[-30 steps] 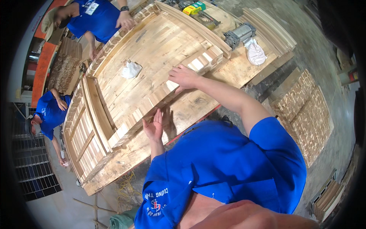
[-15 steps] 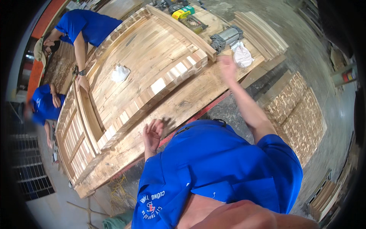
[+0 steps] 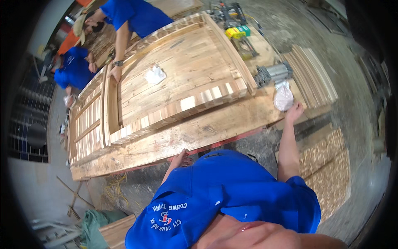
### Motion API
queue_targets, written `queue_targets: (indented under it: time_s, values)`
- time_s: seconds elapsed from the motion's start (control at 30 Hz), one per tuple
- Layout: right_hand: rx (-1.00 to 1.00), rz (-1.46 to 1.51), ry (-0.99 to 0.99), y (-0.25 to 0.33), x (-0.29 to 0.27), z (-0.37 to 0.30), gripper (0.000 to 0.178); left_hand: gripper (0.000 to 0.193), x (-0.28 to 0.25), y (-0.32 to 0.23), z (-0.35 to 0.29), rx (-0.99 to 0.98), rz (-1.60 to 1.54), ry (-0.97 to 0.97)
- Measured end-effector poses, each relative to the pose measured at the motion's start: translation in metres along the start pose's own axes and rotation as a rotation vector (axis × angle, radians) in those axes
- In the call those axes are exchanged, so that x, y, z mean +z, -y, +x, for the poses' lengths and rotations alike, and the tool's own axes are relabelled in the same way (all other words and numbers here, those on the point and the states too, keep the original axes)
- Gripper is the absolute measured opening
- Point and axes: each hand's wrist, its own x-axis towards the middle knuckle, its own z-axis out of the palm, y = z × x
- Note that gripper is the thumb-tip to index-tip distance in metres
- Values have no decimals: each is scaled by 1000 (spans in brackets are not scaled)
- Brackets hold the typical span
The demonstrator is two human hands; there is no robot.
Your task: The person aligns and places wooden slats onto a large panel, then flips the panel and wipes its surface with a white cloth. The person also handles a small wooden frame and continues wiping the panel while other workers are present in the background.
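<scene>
On the workbench (image 3: pixel 232 124) lies a large wooden frame-and-panel piece (image 3: pixel 186 66) with a striped, block-glued near edge. My left hand (image 3: pixel 180 160) is low at the bench's front edge, fingers loosely apart and holding nothing I can see. At the right end of the bench my right hand (image 3: pixel 295 112) is beside a round white plastic bag or pouch (image 3: pixel 283 98). Its fingers look bunched; whether they grip anything is hard to make out. Behind the pouch sits a grey metal cylinder-shaped tool (image 3: pixel 273 74).
A stack of wooden slats (image 3: pixel 313 76) stands at the bench's right end. Nail guns (image 3: pixel 230 16) and a yellow-green box (image 3: pixel 237 32) lie farther back. A crumpled white cloth (image 3: pixel 155 75) rests on the panel. A co-worker's hand (image 3: pixel 115 74) touches the frame. Patterned wood panels (image 3: pixel 325 174) lie low at right.
My right hand has moved to the near right side of the white pouch. My left hand has dropped to the bench's front edge. The view has shifted, so the bench appears farther right.
</scene>
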Motion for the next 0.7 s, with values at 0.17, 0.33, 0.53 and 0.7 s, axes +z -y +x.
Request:
queue_targets:
  time_s: [0.17, 0.33, 0.53, 0.7]
  values:
    - [-20, -19, -48, 7, 1, -2, 33, 69, 18, 17, 12, 37, -845, 124]
    - [-19, -27, -71, 17, 6, -9, 38, 66, 29, 0, 29, -167, -982, 13]
    - [-29, -60, -87, 15, 8, -9, 42, 56, 43, -16, 35, -200, -1208, 24]
    - [-88, -110, -136, 4, 12, -8, 43, 55, 38, -25, 50, -132, -1192, 12]
